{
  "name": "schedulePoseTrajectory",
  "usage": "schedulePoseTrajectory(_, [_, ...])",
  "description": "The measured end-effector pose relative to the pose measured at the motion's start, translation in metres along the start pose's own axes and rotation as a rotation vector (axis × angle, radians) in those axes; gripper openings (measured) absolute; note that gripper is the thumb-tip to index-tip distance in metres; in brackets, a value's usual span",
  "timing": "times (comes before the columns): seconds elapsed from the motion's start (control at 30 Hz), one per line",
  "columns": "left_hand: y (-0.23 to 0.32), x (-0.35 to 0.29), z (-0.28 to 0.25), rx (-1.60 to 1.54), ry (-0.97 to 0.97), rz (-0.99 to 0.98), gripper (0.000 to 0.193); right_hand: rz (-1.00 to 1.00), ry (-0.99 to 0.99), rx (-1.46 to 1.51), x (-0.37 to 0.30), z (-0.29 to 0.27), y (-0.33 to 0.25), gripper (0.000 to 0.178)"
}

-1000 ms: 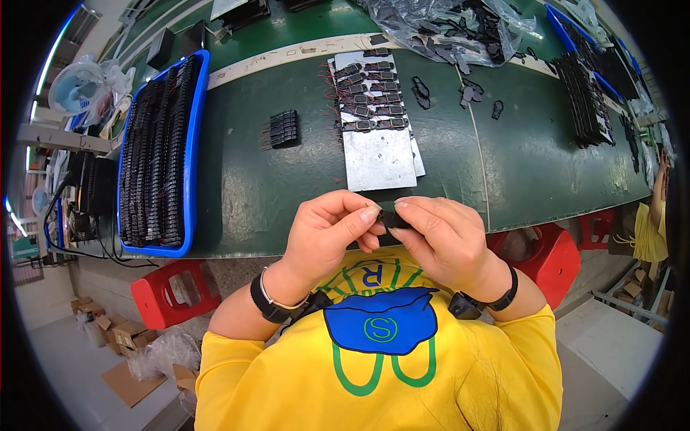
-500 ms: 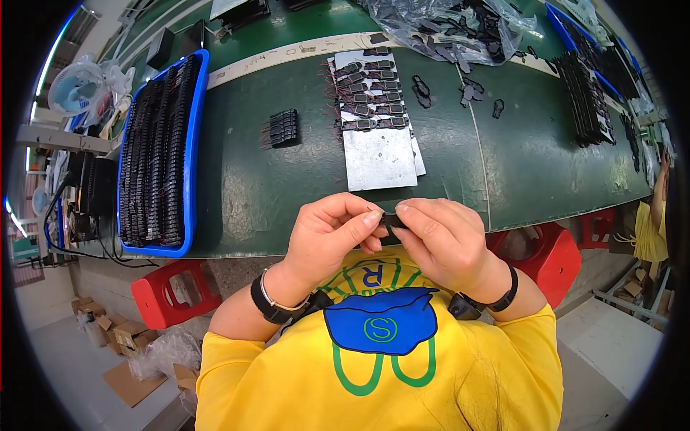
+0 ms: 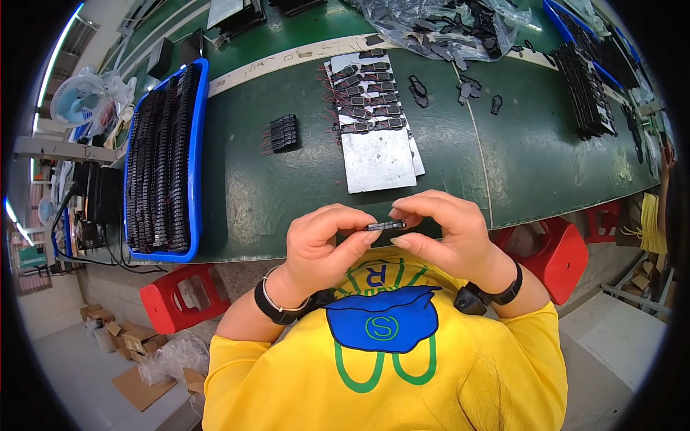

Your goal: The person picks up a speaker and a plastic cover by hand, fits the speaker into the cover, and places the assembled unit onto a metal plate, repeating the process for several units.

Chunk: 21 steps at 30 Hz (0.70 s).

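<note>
In front of my chest, my left hand [image 3: 327, 235] pinches a small black speaker module [image 3: 387, 225] between thumb and fingers; it is seen edge-on, with a pale grey strip along it. Around its right end, my right hand [image 3: 449, 230] has thumb and fingers spread apart, with no grip on it that I can see. Beyond the hands lies a silver metal plate [image 3: 375, 161], its far part covered by rows of small speaker modules [image 3: 371, 97] with red wires. Left of the plate, a short row of black modules [image 3: 283, 133] rests on the green table [image 3: 244, 194].
A blue tray [image 3: 194, 165] packed with black modules stands at the left. Loose black pieces [image 3: 418, 92] lie right of the plate, near a clear plastic bag [image 3: 388, 29] of dark parts. Red stools [image 3: 557, 258] stand at the near table edge. Stacked black parts [image 3: 586, 93] sit far right.
My right thumb and fingers have parted from the module, which now shows between the hands. My left hand keeps its pinch. The view has shifted slightly.
</note>
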<state>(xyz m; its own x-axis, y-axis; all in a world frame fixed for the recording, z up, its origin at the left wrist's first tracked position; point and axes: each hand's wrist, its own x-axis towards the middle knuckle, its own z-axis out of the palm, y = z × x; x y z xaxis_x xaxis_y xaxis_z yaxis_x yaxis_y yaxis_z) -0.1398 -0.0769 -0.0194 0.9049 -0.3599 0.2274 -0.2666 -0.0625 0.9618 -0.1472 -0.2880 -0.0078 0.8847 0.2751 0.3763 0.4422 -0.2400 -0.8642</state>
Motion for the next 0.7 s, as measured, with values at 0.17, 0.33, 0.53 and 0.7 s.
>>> schedulePoseTrajectory(0.17, [0.003,0.002,0.0,0.156,-0.002,0.159,0.014,0.042,-0.132,0.098,-0.002,0.001,0.008,0.025])
schedulePoseTrajectory(0.33, [0.001,0.006,-0.001,0.242,-0.003,0.281,0.016,-0.124,-0.061,0.051,-0.003,0.005,0.014,0.022])
schedulePoseTrajectory(0.53, [-0.004,0.006,-0.003,0.28,-0.031,0.365,0.014,-0.167,-0.03,0.012,-0.002,0.007,0.013,0.021])
schedulePoseTrajectory(0.7, [-0.005,0.007,-0.004,0.21,-0.095,0.291,0.013,-0.202,-0.049,-0.005,0.001,0.006,0.012,0.019])
